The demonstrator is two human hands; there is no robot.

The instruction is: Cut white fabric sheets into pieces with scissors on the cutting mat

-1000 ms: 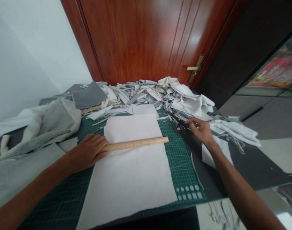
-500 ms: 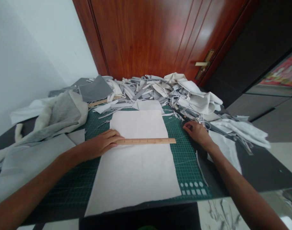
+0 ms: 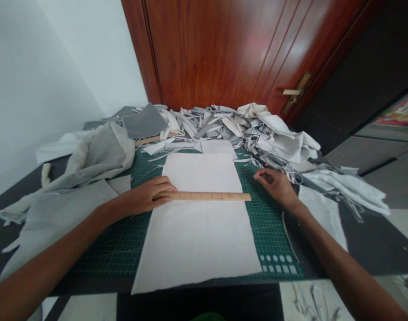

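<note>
My left hand (image 3: pixel 156 196) is closed around the left end of a wooden ruler (image 3: pixel 210 196), fingers on top and thumb along the near edge. The ruler lies crosswise over a white cloth panel (image 3: pixel 200 240) and reaches past its right edge. That cloth lies on a green cutting mat (image 3: pixel 269 223), its lower part coming to the table's near edge. My right hand (image 3: pixel 274 183) hovers just beyond the ruler's right end, fingers curled in toward the thumb. Whatever those fingers may hold is too small to make out. Scissors (image 3: pixel 294 177) lie just behind this hand.
A long heap of grey and white fabric scraps (image 3: pixel 204 125) lines the table's back. Bunched grey cloth (image 3: pixel 106 145) lies at the left. Folded white cloth (image 3: pixel 287 142) stands at the back right, with a white piece (image 3: pixel 320 211) beside my right forearm. A wooden door (image 3: pixel 224 49) rises behind.
My right hand has moved left, away from the scissors and toward the ruler's end. My left hand still holds the ruler. The whole view has shifted slightly.
</note>
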